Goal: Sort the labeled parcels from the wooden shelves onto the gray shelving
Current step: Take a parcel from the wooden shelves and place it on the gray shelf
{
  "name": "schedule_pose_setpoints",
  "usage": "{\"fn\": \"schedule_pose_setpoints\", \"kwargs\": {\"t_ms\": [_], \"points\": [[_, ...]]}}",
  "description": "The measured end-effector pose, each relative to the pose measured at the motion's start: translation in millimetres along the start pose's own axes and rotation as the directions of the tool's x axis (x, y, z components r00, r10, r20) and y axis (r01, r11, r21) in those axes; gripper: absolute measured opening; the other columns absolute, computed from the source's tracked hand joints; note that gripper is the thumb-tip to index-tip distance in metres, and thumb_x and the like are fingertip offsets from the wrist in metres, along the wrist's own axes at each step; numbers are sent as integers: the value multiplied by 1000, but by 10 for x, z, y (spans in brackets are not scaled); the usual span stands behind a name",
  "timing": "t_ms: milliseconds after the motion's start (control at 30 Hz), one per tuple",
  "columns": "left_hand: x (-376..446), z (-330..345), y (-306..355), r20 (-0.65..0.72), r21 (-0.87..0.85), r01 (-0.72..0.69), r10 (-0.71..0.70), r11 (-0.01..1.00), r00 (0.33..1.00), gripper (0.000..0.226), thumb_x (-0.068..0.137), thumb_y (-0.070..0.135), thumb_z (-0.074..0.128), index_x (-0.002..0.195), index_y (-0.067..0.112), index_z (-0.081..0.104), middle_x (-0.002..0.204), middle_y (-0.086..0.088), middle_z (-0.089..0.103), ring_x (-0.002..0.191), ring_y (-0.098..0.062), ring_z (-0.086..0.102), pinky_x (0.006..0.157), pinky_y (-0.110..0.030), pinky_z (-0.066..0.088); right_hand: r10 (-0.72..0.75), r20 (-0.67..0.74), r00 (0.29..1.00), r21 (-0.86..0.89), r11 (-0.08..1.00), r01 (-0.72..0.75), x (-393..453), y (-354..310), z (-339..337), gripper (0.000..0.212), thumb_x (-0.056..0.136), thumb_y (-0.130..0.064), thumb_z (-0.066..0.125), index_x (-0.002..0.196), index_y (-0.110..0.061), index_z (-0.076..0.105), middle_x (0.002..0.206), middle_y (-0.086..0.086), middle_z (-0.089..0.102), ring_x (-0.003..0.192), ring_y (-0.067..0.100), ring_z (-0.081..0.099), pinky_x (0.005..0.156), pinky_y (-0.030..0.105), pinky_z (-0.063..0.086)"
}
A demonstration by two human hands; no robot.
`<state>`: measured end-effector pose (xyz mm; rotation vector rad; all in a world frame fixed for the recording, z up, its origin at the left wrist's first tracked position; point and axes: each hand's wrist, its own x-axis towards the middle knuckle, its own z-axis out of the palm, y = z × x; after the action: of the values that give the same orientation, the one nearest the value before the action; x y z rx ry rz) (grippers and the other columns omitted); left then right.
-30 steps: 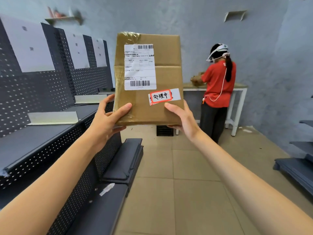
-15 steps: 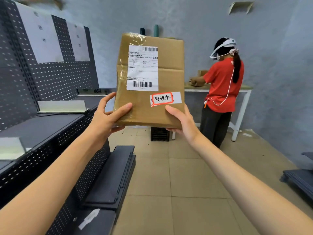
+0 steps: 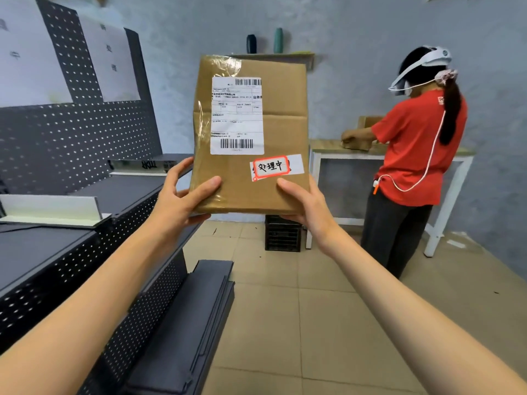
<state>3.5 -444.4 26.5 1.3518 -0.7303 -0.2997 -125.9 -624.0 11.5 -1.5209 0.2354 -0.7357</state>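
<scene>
I hold a flat brown cardboard parcel upright in front of me, at chest height. It carries a white shipping label with barcodes and a smaller red-framed handwritten sticker at its lower right. My left hand grips the parcel's lower left corner, thumb on the front face. My right hand grips the lower right corner the same way. The gray perforated shelving runs along my left, with a shelf board close by my left forearm.
White paper signs hang on the shelving's back panel, and a white divider stands on the shelf. Loose dark shelf boards lie on the tiled floor. A person in a red shirt works at a white-legged table. A black crate sits below.
The view has moved forward along the shelving and closer to the person at the table. The parcel stays upright in both hands, with the same grip.
</scene>
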Motion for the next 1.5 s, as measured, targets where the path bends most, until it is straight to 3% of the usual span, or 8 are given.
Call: {"fn": "schedule_pose_setpoints", "kwargs": {"t_ms": [133, 333, 467, 600, 1100, 1200, 1367, 1500], "points": [[505, 213, -237, -112, -19, -10, 8, 1000, 994, 76, 62, 33, 86, 124, 44, 43, 92, 8, 70, 76, -6, 70, 70, -30, 59, -5, 100, 995, 3, 1000, 5, 748, 235, -217, 66, 70, -43, 66, 133, -33, 46, 95, -25, 68, 85, -6, 66, 81, 31, 56], [1164, 438, -402, -300, 8, -15, 17, 1000, 954, 68, 65, 39, 84, 119, 48, 44, 106, 5, 66, 83, -10, 70, 80, -35, 57, -7, 290, 957, -1, 1000, 8, 1827, 399, -381, 71, 70, -45, 64, 136, -31, 44, 105, -17, 66, 83, -6, 66, 64, 17, 54], [1454, 446, -509, -411, 68, 12, 17, 998, 911, 72, 64, 44, 83, 123, 49, 41, 105, 4, 68, 90, -14, 69, 80, -34, 56, 15, 382, 924, 42, 999, -33, 2362, 611, -309, 70, 69, -45, 65, 135, -35, 46, 106, -20, 66, 87, -5, 66, 80, 29, 58], [1643, 237, -601, -514, 102, 51, 9, 994, 858, 81, 48, 54, 79, 119, 52, 42, 104, 2, 69, 96, -19, 69, 83, -38, 56, 25, 465, 885, 89, 993, -75, 2765, 848, -31, 69, 68, -44, 67, 133, -35, 48, 101, -22, 68, 94, 1, 66, 91, 37, 54], [2698, -1012, -950, -694, 84, 31, 36, 996, 719, 91, 55, 45, 87, 132, 42, 39, 88, 15, 74, 94, -17, 70, 86, -41, 53, 67, 696, 715, 60, 987, -151, 4299, 1326, 1455, 84, 64, -47, 69, 141, -33, 40, 123, -10, 63, 103, 9, 63, 79, 31, 55], [2811, -1252, -1015, -748, 84, 51, 29, 995, 664, 93, 48, 50, 81, 132, 42, 41, 91, 12, 74, 92, -16, 68, 83, -39, 53, 84, 741, 666, 52, 982, -182, 4506, 1465, 1756, 84, 63, -48, 72, 140, -31, 43, 122, -9, 65, 105, 9, 63, 83, 28, 53], [2897, -1523, -1214, -853, 98, 127, 17, 987, 522, 67, 76, 41, 73, 135, 39, 40, 102, 15, 65, 89, -10, 64, 87, -37, 48, 111, 826, 552, 43, 965, -259, 4717, 1696, 2234, 70, 65, -42, 75, 130, -27, 55, 117, -7, 69, 105, 10, 64, 97, 33, 49], [2891, -1737, -1331, -906, 90, 176, 6, 980, 424, 68, 79, 46, 66, 140, 35, 37, 121, 12, 60, 97, -7, 62, 78, -30, 48, 126, 896, 426, -6, 963, -271, 4836, 1861, 2598, 68, 79, -43, 71, 140, -33, 42, 120, -15, 65, 109, 7, 61, 102, 36, 46]]}}
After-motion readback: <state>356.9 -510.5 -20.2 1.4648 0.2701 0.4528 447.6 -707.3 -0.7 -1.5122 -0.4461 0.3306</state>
